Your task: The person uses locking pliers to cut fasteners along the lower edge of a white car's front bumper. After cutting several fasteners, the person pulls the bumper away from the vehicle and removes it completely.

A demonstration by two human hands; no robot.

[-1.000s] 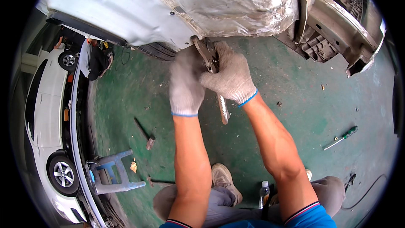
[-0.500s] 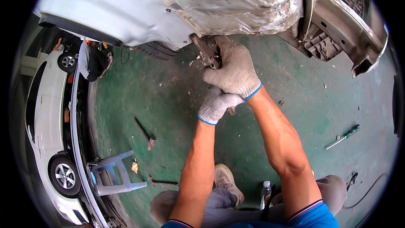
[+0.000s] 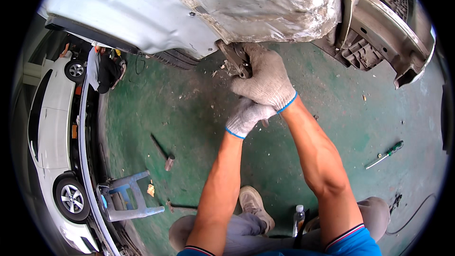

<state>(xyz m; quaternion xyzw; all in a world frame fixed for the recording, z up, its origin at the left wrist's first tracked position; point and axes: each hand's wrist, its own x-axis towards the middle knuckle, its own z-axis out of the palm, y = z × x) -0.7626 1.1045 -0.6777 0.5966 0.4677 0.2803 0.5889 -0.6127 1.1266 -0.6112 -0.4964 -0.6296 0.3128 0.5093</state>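
Observation:
Both of my hands wear pale knitted work gloves with blue cuffs. They are closed round a worn, dark metal plier-like tool (image 3: 233, 59), whose jaw end meets the lower edge of the dented white car body panel (image 3: 128, 9). My right hand (image 3: 270, 78) is uppermost, wrapped over the tool near the panel edge. Just below it, my left hand (image 3: 247, 116) grips the tool's lower part, and a short metal end shows beside it. The gloves hide most of the handles, and the fingers' far sides cannot be seen.
A hammer (image 3: 169, 161), a second hammer (image 3: 182, 207) partly behind my left arm and a blue-grey step stool (image 3: 130, 196) are at left. A screwdriver (image 3: 386, 154) lies right, and a bottle (image 3: 298, 219) stands by my leg. A bare metal bumper beam (image 3: 379, 23) juts out upper right.
The view has shifted slightly. Both hands keep their hold on the tool at the panel edge, with only a small shift of the wrists and the tool's lower end.

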